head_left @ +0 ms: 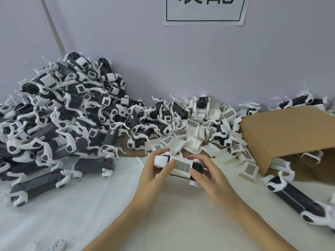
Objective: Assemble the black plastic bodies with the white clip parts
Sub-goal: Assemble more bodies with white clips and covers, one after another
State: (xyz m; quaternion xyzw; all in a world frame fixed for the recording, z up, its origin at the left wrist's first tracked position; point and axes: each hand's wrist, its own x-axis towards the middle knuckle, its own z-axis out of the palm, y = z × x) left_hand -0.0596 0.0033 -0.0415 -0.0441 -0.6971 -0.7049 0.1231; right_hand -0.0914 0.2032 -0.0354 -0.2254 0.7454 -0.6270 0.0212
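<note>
Black plastic body (pixel 196 166) and white clip part (pixel 179 165) sit clamped between left hand (pixel 155 176) and right hand (pixel 208 173) above the table (pixel 108 205), thumbs apparently pressing them together, with loose clips (pixel 199 134) heaped just beyond for easy reach.

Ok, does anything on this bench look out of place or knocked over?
Yes. The cardboard box at right lies tipped on its side, white parts showing in its open mouth. A lone white round part sits apart at the near left edge. Both hands, left hand and right hand, hold one assembly.
</note>
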